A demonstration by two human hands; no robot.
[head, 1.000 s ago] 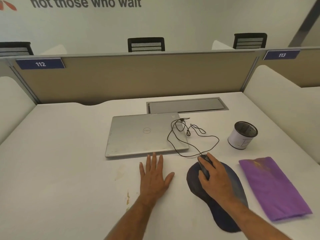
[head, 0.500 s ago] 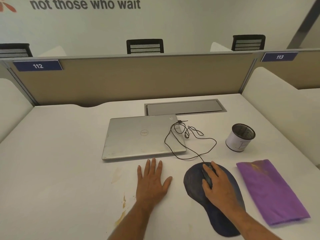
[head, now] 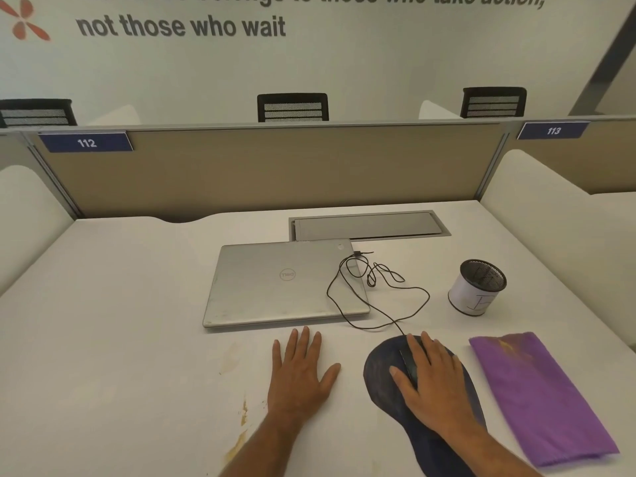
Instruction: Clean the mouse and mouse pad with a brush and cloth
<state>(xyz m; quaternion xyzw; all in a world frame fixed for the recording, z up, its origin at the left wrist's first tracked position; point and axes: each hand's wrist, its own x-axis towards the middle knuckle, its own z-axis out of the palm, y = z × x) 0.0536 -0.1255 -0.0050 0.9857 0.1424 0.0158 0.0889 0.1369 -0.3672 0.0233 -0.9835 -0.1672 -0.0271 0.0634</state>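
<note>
The mouse (head: 409, 364) is gripped on the pad (head: 382, 380) by the right hand (head: 433, 376); the left hand (head: 299, 370) is laid flat, fingers straight. Cleaning seems unstarted: the cloth (head: 540, 394) must be fetched next.

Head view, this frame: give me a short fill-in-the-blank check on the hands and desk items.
1. The right hand covers the ____ on the mouse pad.
2. The left hand lies flat on the ____.
3. The laptop lid is ____.
4. The folded cloth is ____ in colour.

Missing words: mouse; desk; closed; purple
</note>
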